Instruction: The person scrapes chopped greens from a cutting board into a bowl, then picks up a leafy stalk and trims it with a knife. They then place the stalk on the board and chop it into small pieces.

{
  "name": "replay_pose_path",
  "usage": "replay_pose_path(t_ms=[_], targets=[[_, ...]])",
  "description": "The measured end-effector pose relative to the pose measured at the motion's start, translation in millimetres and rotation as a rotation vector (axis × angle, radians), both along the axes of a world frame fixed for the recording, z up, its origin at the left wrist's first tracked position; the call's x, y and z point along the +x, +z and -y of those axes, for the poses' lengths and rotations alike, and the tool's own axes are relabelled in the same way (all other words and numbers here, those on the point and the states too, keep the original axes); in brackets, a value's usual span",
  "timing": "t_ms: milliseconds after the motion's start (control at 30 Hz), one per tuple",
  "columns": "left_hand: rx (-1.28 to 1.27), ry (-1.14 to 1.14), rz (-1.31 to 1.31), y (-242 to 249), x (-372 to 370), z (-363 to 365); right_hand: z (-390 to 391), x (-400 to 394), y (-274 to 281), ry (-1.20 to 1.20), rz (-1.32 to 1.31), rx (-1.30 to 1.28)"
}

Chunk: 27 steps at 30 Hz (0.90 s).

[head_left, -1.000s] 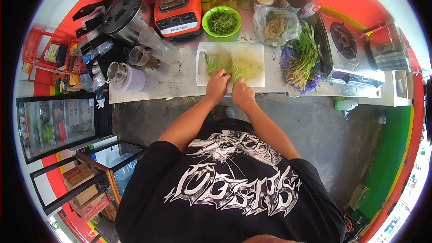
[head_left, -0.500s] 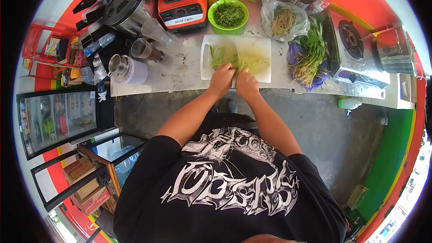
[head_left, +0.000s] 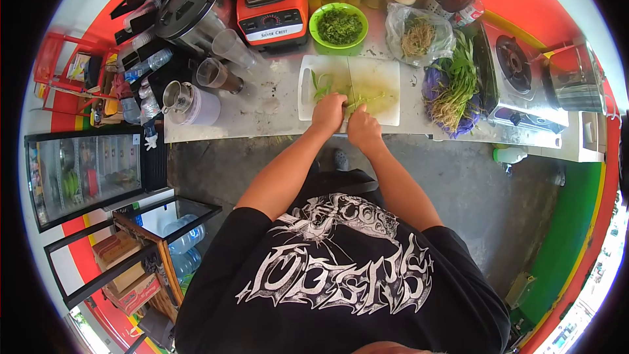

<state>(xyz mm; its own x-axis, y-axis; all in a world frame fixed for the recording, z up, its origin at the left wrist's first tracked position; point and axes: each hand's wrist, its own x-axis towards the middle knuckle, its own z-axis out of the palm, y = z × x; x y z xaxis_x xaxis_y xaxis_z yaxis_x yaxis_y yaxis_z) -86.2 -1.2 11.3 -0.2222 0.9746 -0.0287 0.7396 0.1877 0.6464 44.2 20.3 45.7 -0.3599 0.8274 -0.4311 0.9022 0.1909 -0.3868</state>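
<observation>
Metal counter [head_left: 275, 106], rectangular board [head_left: 388, 72], greens [head_left: 322, 88]

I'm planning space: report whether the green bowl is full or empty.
Not empty: chopped greens spread across the green bowl, just inside its rim; their depth is hidden.

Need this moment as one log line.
left hand: by greens on board, hold unclear | right hand: curled at board's near edge, hold unclear | bowl: beyond board, chopped greens inside
</observation>
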Motion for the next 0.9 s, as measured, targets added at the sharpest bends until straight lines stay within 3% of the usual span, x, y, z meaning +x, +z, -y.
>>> replay_pose_path(t_ms=[133,200,467,633,900], targets=[[0.094,0.043,0.048,-1.2,3.8,3.0,11.2,-0.4,-6.9,0.056,0.082,0.082],[-0.050,0.049,0.161,0.5,-4.3,-0.8,1.3,-0.8,-7.0,0.059,0.043,0.052],[-0.026,0.085,0.101,-0.6,-0.6,0.1,15.9,2.3,-7.2,-0.054,-0.044,0.020],[0.055,0.073,0.062,4.2,0.1,5.0,0.0,1.2,-6.2,0.067,0.002,0.044],[0.009,0.084,0.011,7.3,2.0,6.8,1.8,-1.4,-7.6,0.016,-0.033,0.035]])
